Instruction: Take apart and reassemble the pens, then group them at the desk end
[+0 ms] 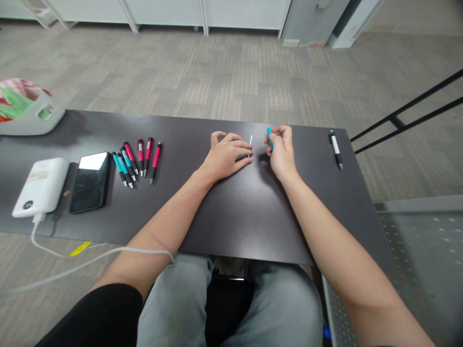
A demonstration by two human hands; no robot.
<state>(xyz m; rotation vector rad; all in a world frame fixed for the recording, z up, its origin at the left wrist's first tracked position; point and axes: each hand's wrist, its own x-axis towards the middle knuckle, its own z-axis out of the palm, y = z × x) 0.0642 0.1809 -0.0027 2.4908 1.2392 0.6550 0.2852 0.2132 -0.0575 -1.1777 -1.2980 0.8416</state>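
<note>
My left hand [227, 155] rests palm down on the dark table, its fingers stretched out and apart. A thin white stick [251, 140], looking like a pen refill, lies by its fingertips; part of it is hidden behind them, and I cannot tell whether they touch it. Just to the right, my right hand [281, 152] is closed on a teal pen barrel [269, 137], held upright between thumb and fingers. The barrel's lower end is partly covered by the fingers.
Left of my hands lie teal pens [125, 166] and several pink pens [147, 156]. Farther left are a black phone [90, 185], a white power bank [41, 188] with a cable, and a white basket [47, 120]. A white-and-black pen [336, 149] lies near the table's right edge.
</note>
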